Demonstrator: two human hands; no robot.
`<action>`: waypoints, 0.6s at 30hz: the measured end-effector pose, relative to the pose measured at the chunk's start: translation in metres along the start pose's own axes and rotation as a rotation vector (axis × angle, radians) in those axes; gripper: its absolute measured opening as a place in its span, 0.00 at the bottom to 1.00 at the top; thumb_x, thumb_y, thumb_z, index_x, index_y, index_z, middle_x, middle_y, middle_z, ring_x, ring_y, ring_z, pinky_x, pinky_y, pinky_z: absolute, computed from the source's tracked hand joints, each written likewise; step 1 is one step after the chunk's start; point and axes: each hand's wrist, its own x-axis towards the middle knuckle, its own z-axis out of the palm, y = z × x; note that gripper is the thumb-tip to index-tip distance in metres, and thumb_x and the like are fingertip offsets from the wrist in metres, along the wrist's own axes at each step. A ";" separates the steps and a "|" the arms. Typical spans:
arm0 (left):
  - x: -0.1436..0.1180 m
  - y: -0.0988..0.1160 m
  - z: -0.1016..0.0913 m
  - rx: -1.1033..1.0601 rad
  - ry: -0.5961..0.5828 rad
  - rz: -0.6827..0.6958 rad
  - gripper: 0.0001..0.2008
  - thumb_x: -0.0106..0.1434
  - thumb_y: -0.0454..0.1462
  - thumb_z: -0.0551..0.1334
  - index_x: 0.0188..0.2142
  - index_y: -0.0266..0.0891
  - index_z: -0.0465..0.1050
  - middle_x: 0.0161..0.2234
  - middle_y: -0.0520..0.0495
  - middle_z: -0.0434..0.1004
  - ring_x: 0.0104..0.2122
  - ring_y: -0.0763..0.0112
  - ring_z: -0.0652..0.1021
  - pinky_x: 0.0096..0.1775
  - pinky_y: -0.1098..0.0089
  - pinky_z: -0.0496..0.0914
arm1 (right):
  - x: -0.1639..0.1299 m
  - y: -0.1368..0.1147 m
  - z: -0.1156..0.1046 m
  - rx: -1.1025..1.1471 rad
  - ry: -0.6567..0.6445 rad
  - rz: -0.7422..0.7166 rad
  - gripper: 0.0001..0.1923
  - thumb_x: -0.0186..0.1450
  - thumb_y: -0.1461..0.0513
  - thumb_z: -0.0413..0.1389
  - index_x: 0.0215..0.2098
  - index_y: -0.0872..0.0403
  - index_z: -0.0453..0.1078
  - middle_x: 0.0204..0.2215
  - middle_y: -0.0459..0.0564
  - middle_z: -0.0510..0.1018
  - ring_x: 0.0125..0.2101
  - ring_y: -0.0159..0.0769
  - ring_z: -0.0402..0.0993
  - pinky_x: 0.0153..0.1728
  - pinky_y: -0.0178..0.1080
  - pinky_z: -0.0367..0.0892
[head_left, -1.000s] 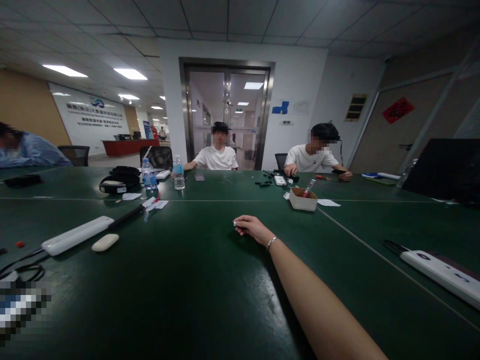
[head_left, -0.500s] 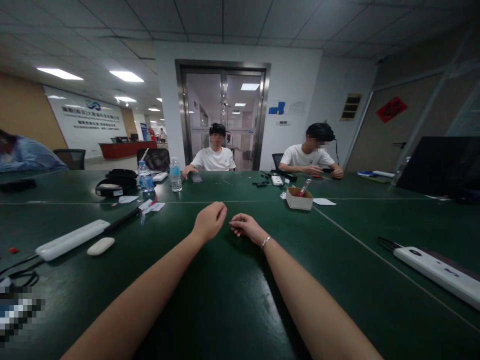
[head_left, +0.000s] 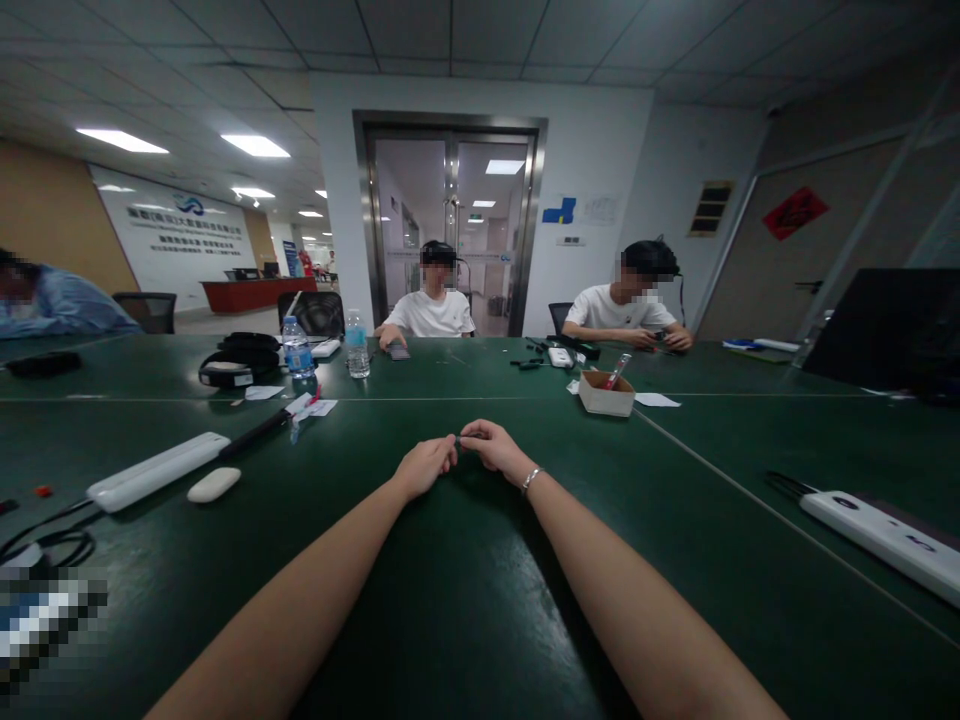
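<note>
Over the green tabletop (head_left: 480, 560), my two hands meet at the fingertips in the middle of the view. My right hand (head_left: 493, 449), with a silvery bracelet at the wrist, pinches a small, thin dark piece (head_left: 470, 436) that is too small to name. My left hand (head_left: 426, 468) is closed with its fingers curled, its tips right against the left end of that piece. Whether the left fingers hold the piece or something else is hidden.
Left lie a white mouse (head_left: 214, 485), a long white device (head_left: 161, 470) and cables. Two water bottles (head_left: 297, 350) and a black headset case (head_left: 238, 362) stand behind. A small box (head_left: 606, 394) and another white device (head_left: 877, 540) are right. People sit opposite.
My left hand has lowered and turned, bringing its fingers to my right hand's fingertips. My right hand still pinches the small piece. The view has shifted slightly.
</note>
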 end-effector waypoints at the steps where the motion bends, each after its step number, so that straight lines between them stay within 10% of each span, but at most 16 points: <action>1: 0.000 -0.001 0.000 -0.008 0.003 0.003 0.28 0.61 0.54 0.39 0.27 0.38 0.68 0.22 0.52 0.67 0.23 0.73 0.68 0.28 0.72 0.61 | 0.000 -0.001 0.002 0.005 -0.013 -0.005 0.12 0.54 0.59 0.61 0.34 0.55 0.66 0.22 0.42 0.71 0.10 0.18 0.53 0.06 0.24 0.46; 18: 0.001 -0.001 -0.004 -0.040 0.050 0.039 0.19 0.58 0.51 0.50 0.33 0.39 0.68 0.22 0.54 0.65 0.23 0.74 0.67 0.27 0.73 0.61 | -0.007 -0.005 -0.007 0.287 -0.112 0.121 0.09 0.57 0.68 0.57 0.37 0.59 0.67 0.24 0.49 0.75 0.19 0.26 0.71 0.18 0.26 0.66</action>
